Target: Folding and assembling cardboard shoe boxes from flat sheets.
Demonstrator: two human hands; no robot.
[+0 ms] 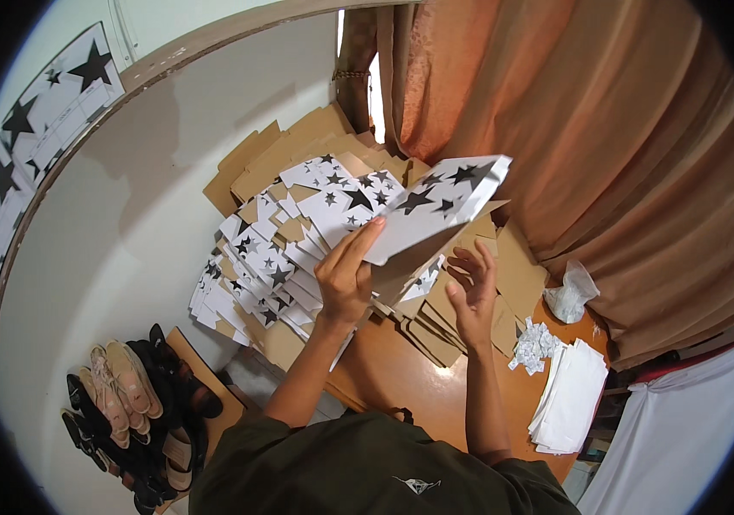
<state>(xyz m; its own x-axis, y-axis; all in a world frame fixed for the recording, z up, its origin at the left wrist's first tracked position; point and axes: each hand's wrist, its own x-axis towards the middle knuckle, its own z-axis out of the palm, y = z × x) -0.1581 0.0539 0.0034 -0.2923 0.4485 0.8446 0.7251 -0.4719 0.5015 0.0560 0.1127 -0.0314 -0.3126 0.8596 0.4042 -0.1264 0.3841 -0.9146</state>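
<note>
A white cardboard box piece printed with black stars (436,202) is held up over the table, tilted, with a folded edge along its right side and plain brown board beneath it. My left hand (348,279) grips its near left corner, fingers stretched along the edge. To the right of the piece, my right hand (474,296) is raised with its fingers apart and holds nothing. Behind and left of both hands lies a heap of star-printed cardboard pieces (255,253). Plain brown cardboard blanks (427,339) lie just below the held piece.
On the orange-brown table (410,382) are a stack of white paper (569,399), a pile of small white packets (534,346) and a clear plastic bag (570,292). Orange-brown curtains (590,129) hang behind. Shoes (127,386) fill a rack at the lower left.
</note>
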